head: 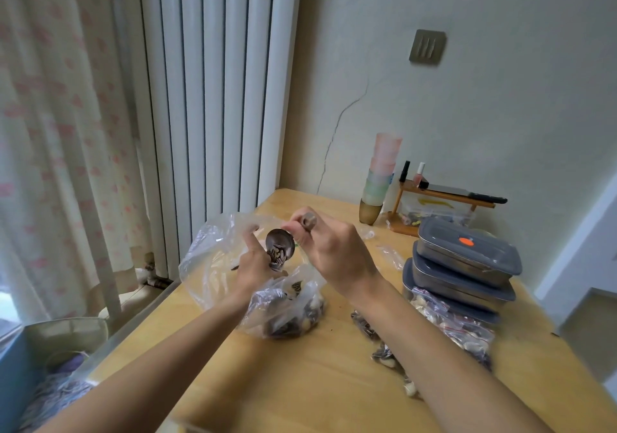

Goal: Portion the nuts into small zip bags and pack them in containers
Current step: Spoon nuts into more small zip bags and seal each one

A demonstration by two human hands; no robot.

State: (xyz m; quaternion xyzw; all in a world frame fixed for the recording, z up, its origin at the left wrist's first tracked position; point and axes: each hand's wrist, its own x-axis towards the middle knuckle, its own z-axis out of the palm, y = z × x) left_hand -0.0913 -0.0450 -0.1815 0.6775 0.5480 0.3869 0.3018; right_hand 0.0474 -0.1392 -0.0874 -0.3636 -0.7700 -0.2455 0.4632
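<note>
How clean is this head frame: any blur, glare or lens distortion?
Head view: soft daylight from the curtain side, no harsh glare. Wide-angle bending shows on the radiator. The spoon and both hands are fairly sharp; the zip bags at right are slightly soft.

Two bare forearms, no sleeves showing, left hand (pixel 257 265), right hand (pixel 337 252), short-nailed fingers (pixel 248 237)

You are in a home, in a lived-in room. A soft curtain (pixel 50 132) with pink spots hangs by a tall white radiator (pixel 207 99). You sit at a wooden table (pixel 300 366). A stack of colored cups (pixel 380 179) and little nail polish bottles (pixel 419 172) stand by the wall, which has a crack (pixel 337 132).
</note>
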